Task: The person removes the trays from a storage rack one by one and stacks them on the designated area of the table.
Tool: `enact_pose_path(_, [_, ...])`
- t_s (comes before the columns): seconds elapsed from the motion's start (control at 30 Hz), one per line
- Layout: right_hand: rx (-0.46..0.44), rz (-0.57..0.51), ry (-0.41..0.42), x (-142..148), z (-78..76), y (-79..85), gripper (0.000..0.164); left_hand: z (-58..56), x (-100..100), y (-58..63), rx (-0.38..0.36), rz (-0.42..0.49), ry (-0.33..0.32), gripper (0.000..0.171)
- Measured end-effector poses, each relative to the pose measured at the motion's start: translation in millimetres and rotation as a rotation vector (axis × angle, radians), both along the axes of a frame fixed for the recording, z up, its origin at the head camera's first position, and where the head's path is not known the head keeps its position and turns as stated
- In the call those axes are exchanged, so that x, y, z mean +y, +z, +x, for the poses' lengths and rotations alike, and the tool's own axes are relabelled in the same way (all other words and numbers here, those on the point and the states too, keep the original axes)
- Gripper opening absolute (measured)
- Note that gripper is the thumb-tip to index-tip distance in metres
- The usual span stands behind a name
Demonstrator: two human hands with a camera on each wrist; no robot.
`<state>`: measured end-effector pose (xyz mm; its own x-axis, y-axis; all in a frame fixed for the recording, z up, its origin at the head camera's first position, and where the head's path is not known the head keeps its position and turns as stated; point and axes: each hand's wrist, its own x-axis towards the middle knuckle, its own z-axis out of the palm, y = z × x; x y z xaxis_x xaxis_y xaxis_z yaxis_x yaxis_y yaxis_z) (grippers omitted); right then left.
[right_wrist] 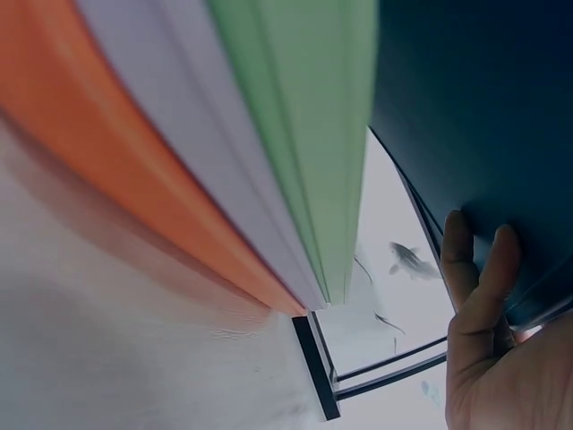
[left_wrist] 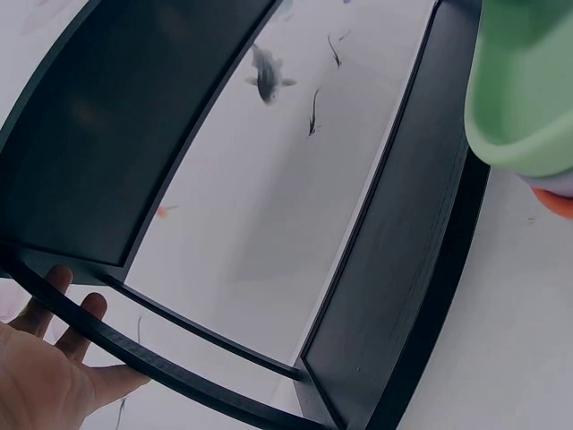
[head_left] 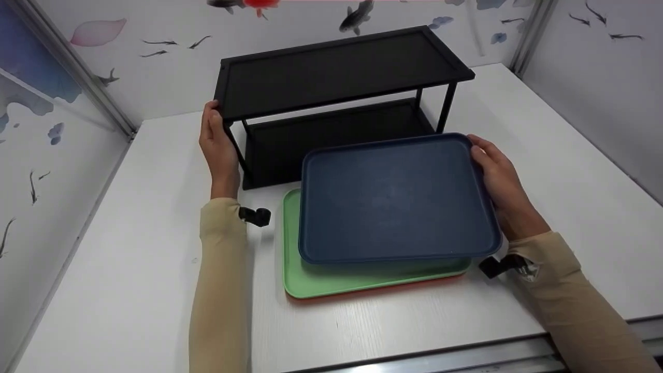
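A dark blue tray (head_left: pixel 393 199) is tilted above a stack of trays, its right edge in my right hand (head_left: pixel 500 181). My thumb lies over the rim, and in the right wrist view the fingers (right_wrist: pixel 501 260) press its underside. Below it, a green tray (head_left: pixel 331 277) tops a lilac tray (right_wrist: pixel 179 81) and an orange tray (right_wrist: pixel 116 134). My left hand (head_left: pixel 220 150) touches the left end of the black two-tier rack (head_left: pixel 331 75) near its upper corner. In the left wrist view its extended fingers lie behind the rack's end post.
The rack's lower shelf (head_left: pixel 331 132) lies behind the blue tray, which partly hides it. White walls (head_left: pixel 171 77) with painted fish enclose the white table (head_left: pixel 559 171). A metal rail (head_left: pixel 466 357) runs along the front edge.
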<state>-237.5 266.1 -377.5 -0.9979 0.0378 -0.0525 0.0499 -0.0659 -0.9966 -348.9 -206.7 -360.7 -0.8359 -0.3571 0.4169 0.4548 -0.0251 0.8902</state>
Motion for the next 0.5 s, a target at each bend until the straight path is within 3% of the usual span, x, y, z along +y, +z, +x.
enact_pose_path(0.5, [-0.016,0.015,0.031,-2.3,-1.5,-2.6,0.058,2.1,1.9,0.0,0.03,-0.007,0.01,0.044])
